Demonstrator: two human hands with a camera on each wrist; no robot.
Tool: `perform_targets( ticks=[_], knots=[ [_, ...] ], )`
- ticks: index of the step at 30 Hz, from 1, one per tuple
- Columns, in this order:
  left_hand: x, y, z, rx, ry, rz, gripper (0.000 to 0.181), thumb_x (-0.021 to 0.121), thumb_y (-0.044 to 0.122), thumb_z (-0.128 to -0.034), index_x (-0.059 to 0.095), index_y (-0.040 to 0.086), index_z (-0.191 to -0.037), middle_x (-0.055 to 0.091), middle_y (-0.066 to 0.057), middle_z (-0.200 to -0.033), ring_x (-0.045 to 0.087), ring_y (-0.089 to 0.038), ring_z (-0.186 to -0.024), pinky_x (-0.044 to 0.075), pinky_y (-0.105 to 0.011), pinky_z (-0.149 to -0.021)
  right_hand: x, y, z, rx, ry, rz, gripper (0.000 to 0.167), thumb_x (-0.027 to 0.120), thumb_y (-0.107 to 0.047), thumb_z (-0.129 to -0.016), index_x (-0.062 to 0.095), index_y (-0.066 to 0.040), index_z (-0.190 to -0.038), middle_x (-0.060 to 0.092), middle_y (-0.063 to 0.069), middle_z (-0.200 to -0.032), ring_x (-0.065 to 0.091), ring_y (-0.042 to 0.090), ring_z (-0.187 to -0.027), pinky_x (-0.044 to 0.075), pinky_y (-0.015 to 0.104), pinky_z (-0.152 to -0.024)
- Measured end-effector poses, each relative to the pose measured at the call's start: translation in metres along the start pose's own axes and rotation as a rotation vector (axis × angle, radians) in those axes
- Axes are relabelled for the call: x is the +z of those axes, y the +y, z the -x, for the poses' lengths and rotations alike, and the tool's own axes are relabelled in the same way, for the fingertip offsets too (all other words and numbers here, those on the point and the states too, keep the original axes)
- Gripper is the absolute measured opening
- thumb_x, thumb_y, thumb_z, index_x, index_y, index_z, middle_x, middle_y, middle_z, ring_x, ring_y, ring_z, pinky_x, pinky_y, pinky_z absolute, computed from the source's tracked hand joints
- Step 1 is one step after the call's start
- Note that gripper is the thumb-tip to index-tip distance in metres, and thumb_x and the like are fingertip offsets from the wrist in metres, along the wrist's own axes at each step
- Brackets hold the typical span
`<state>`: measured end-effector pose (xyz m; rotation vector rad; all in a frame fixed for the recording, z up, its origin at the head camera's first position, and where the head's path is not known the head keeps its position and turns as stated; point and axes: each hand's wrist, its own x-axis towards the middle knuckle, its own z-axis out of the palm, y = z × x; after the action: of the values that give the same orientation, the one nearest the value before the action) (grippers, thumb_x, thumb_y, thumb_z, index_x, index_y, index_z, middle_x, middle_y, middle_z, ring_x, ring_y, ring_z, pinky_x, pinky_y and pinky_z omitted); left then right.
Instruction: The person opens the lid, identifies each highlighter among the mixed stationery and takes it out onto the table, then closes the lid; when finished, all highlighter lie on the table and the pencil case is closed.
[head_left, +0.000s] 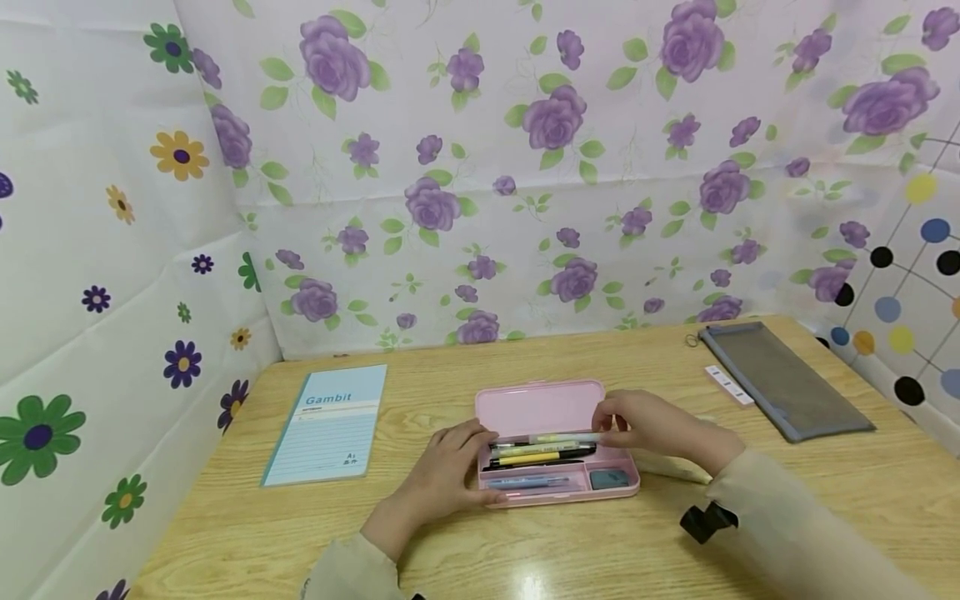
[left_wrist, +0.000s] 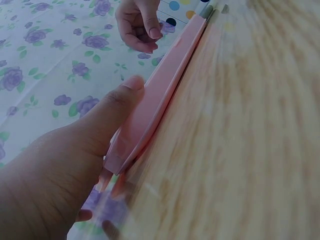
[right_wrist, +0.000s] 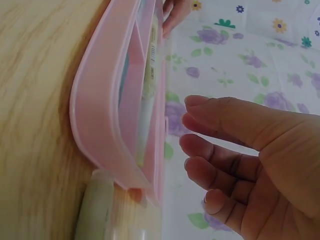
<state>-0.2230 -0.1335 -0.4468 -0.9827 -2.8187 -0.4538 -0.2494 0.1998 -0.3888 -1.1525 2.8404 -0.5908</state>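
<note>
An opened pink pencil case lies on the table with its lid tipped back. In it are several pens, among them a yellow pen and a blue pen, plus a dark eraser in the front right compartment. My left hand grips the case's left end, thumb along the front wall in the left wrist view. Above the case's right side hovers my right hand. The right wrist view shows its fingers loosely curved beside the case, with nothing between them.
A light blue notebook lies at the left. On the right are a grey zip pouch and a small white-and-pink strip. A pale, long item lies by the case's right end, partly behind my right wrist. Floral cloth hangs behind the table.
</note>
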Motion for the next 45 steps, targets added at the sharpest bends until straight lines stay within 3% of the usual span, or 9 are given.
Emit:
perform_targets(
  ticks=[10,21,32,45],
  knots=[
    [-0.001,0.002,0.000,0.000,-0.007,0.006,0.081,0.065,0.067,-0.0768,0.048,0.019,-0.140,0.047,-0.002,-0.144,0.039,-0.022,-0.138,0.035,-0.050,-0.112,0.014,-0.009,-0.016,0.009,-0.055,-0.029,0.006,0.070,-0.016,-0.087,0.069,-0.015,-0.092,0.059,-0.004,-0.085,0.045,0.001,-0.067,0.042,0.018,-0.060],
    [-0.003,0.003,-0.001,-0.014,-0.022,0.008,0.082,0.065,0.066,-0.0772,0.047,0.019,-0.141,0.045,-0.004,-0.146,0.040,-0.025,-0.137,0.034,-0.050,-0.113,0.025,-0.012,-0.023,-0.022,-0.035,0.020,0.006,0.073,-0.015,-0.084,0.067,-0.014,-0.085,0.058,-0.003,-0.082,0.048,0.004,-0.068,0.043,0.018,-0.060],
    [-0.003,0.002,-0.001,-0.003,-0.010,0.010,0.081,0.066,0.066,-0.0771,0.048,0.019,-0.140,0.046,-0.003,-0.145,0.039,-0.023,-0.138,0.035,-0.050,-0.112,0.028,-0.018,-0.024,0.030,-0.057,0.041,0.010,0.072,-0.016,-0.086,0.062,-0.017,-0.084,0.054,-0.006,-0.080,0.044,0.004,-0.068,0.040,0.018,-0.059],
    [-0.002,0.001,0.001,-0.021,-0.025,0.014,0.082,0.064,0.068,-0.0775,0.047,0.019,-0.141,0.044,-0.005,-0.147,0.040,-0.026,-0.138,0.034,-0.051,-0.113,0.023,-0.016,-0.020,0.034,0.004,0.019,0.007,0.068,-0.014,-0.088,0.064,-0.016,-0.083,0.058,-0.007,-0.078,0.047,0.000,-0.065,0.042,0.017,-0.058]
  ],
)
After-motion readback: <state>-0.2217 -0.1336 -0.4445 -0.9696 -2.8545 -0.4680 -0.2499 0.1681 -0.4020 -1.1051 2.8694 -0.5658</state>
